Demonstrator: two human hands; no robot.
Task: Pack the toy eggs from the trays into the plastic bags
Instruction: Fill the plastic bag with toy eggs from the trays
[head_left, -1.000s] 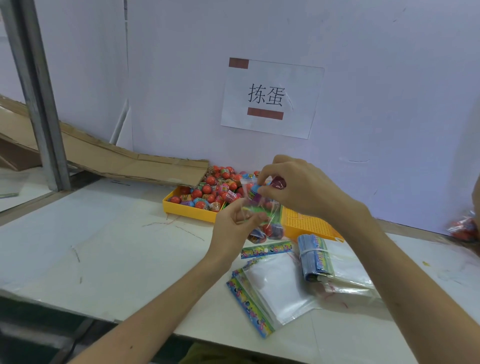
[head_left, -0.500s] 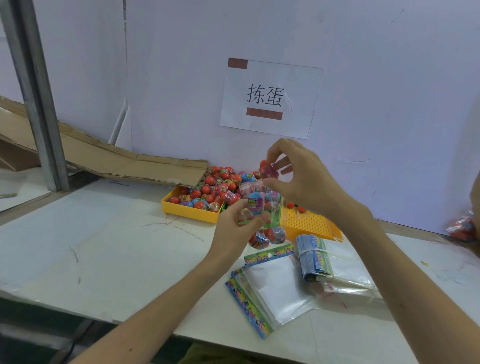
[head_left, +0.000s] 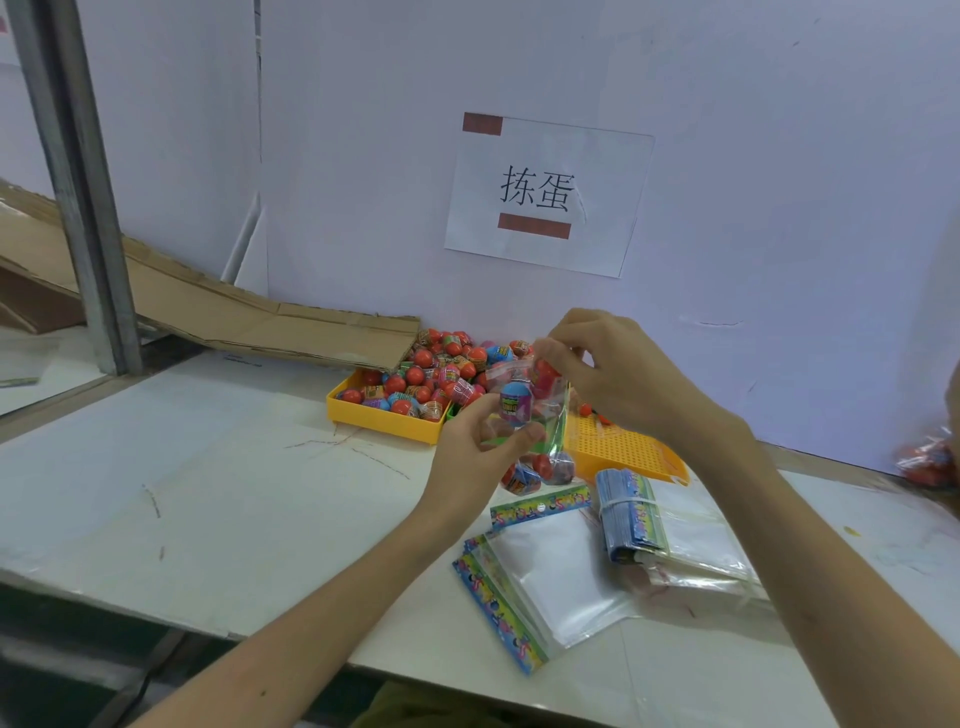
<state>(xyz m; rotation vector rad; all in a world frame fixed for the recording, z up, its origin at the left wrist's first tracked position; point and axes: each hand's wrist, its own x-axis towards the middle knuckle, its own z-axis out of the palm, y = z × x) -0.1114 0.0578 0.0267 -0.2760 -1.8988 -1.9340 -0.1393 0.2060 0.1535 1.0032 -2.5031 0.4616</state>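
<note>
My left hand (head_left: 475, 449) holds a clear plastic bag (head_left: 537, 441) upright above the table, with several toy eggs at its bottom. A blue egg (head_left: 514, 397) sits near the bag's top, by my left fingers. My right hand (head_left: 615, 374) pinches the bag's upper edge, where a red egg (head_left: 545, 376) shows just below the fingertips. Behind the bag, a yellow tray (head_left: 384, 418) is heaped with red and coloured toy eggs (head_left: 431, 374).
Flat empty bags with colourful headers (head_left: 540, 577) lie on the white table in front, beside a banded bundle of bags (head_left: 631, 514). A yellow perforated tray (head_left: 621, 449) sits right of the egg tray. Cardboard (head_left: 234, 317) leans at the back left. Filled bags (head_left: 930, 460) are at the far right edge.
My right hand came down from its raised position with the red egg to the bag's mouth. The left hand stayed holding the bag in about the same place.
</note>
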